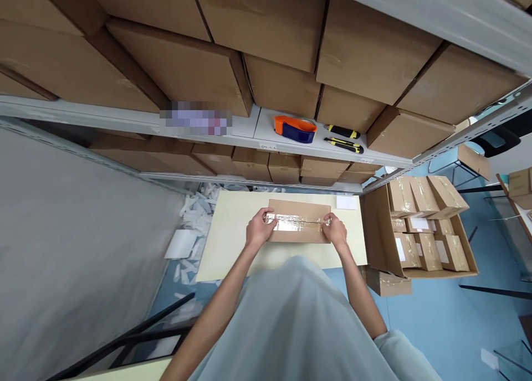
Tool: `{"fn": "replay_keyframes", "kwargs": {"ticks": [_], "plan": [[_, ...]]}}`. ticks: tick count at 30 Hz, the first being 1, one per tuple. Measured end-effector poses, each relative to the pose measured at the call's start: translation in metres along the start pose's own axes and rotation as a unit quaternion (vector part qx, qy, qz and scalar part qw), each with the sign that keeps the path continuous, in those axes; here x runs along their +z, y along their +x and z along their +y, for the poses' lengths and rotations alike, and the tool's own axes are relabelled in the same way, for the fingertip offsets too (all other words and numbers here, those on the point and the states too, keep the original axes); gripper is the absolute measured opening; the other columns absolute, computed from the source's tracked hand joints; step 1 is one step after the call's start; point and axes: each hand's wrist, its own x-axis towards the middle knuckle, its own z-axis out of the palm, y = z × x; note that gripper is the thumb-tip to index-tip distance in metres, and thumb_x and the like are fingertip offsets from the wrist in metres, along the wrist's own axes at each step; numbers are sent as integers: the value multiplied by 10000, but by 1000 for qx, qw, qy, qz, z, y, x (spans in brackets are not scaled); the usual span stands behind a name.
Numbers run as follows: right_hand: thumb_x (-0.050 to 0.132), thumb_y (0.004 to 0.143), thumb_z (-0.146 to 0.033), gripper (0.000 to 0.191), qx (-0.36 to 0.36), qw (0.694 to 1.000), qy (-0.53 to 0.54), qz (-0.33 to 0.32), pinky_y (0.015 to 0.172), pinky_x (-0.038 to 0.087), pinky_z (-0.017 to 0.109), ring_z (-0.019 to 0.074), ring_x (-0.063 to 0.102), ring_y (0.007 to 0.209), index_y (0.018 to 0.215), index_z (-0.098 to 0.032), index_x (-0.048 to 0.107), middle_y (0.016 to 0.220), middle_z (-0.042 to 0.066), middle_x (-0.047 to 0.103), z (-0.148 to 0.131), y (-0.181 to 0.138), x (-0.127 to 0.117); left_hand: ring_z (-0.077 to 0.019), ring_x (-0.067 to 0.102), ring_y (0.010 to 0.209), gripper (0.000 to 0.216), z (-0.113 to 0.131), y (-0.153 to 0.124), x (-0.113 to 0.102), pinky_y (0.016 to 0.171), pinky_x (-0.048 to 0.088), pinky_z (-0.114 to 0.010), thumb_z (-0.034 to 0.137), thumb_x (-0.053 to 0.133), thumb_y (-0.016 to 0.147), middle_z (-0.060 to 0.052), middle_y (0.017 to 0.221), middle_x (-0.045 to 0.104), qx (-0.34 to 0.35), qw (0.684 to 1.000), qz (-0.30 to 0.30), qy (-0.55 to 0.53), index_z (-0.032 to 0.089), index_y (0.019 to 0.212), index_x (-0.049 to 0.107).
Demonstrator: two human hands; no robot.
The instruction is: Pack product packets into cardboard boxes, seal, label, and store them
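A small flat cardboard box (298, 236) lies on the pale yellow tabletop (235, 226) in front of me. Shiny clear packing tape (291, 222) runs along the seam across its top. My left hand (259, 228) grips the box's left end, the thumb on the taped seam and the fingers around the edge. At the right end, my right hand (334, 229) is closed on the box, fingertips at the end of the tape. A white paper label (346, 202) lies on the table just beyond the box's far right corner.
A large open carton (380, 237) holding several taped boxes stands to the right. Above the table, a shelf (253, 127) carries cartons, an orange and blue tape dispenser (295, 129) and box cutters (344, 145). White paper scraps (197, 220) are heaped at left.
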Motion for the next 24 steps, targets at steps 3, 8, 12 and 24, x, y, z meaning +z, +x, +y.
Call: {"fn": "replay_keyframes", "kwargs": {"ticks": [3, 8, 12, 24], "plan": [[623, 1021, -293, 174, 6, 1000, -15, -6, 830, 498, 338, 282, 752, 1082, 1191, -327, 637, 1100, 56, 785, 1, 4, 9, -269, 747, 938, 276, -8, 0, 7, 786, 498, -343, 313, 769, 793, 7, 1071, 825, -15, 1000, -16, 22, 327, 1063, 711], [609, 1035, -268, 146, 5, 999, -35, -18, 830, 493, 342, 286, 753, 1097, 1174, -314, 618, 1142, 79, 788, 5, 5, 23, -269, 731, 855, 241, -21, 0, 16, 730, 471, -331, 326, 763, 782, 9, 986, 817, -1, 998, -19, 59, 331, 1014, 695], [577, 1044, -262, 146, -12, 998, -58, -25, 833, 483, 343, 290, 753, 1109, 1182, -304, 595, 1150, 85, 793, 5, 4, 22, -275, 720, 807, 245, -25, 1, 19, 707, 463, -328, 329, 751, 802, 4, 930, 796, -8, 997, -21, 74, 341, 1039, 689], [493, 1092, -279, 212, -54, 996, -71, -28, 868, 469, 334, 261, 742, 1073, 1287, -285, 575, 1198, 82, 781, 9, -1, 9, -291, 734, 960, 308, -18, -6, 29, 826, 524, -354, 270, 740, 834, -17, 1031, 787, -8, 1000, -5, 23, 327, 1131, 685]]}}
